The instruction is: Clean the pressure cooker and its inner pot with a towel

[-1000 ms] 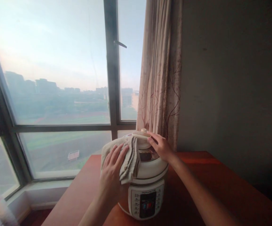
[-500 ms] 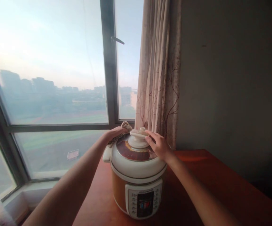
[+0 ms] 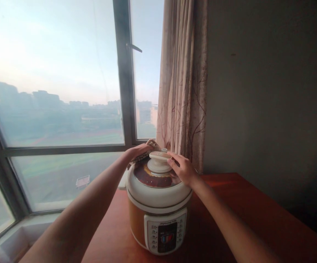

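An electric pressure cooker with a cream lid and orange body stands on a red-brown wooden table. My left hand lies on the far side of the lid, pressing a beige cloth against it; only part of the cloth shows past the fingers. My right hand rests on the lid's right side, fingers touching the cream lid knob. The control panel faces me.
A large window with a dark frame fills the left and back. A patterned curtain hangs just behind the cooker. A plain wall closes the right side. The table's left edge drops toward the window ledge.
My left hand slid the cloth from the lid's near left side up and over to the far rim. The right hand has stayed on the lid by the knob.
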